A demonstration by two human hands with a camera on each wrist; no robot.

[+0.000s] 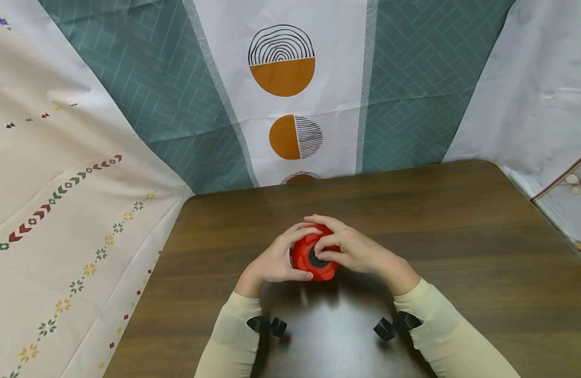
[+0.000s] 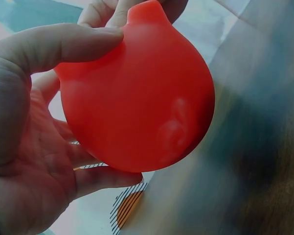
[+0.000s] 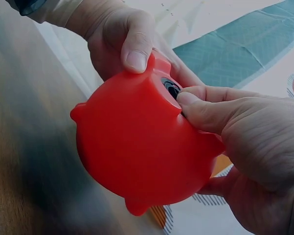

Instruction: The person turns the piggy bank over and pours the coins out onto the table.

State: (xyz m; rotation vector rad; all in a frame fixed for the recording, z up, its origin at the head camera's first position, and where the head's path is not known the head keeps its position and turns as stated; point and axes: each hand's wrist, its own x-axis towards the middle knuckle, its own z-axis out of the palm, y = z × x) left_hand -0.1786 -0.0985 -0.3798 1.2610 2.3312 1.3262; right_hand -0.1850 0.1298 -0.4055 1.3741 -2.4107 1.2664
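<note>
A glossy red rounded body (image 3: 132,137) with several stubby knobs is held up over the table. Set into its top is a black round insert (image 3: 170,87), showing in the head view between the hands. My left hand (image 1: 273,260) grips the body's side, thumb near one knob and fingers spread round the far side. With thumb and index finger together, my right hand (image 1: 354,251) pinches at the black insert; its fingertips partly cover it. In the left wrist view the smooth underside of the body faces the camera.
A dark brown wooden table (image 1: 460,231) spreads under both hands. Patterned cloth (image 1: 167,89) hangs along its back, and cream embroidered cloth (image 1: 82,210) runs along the left. A black wrist mount (image 1: 267,325) sits on each sleeve.
</note>
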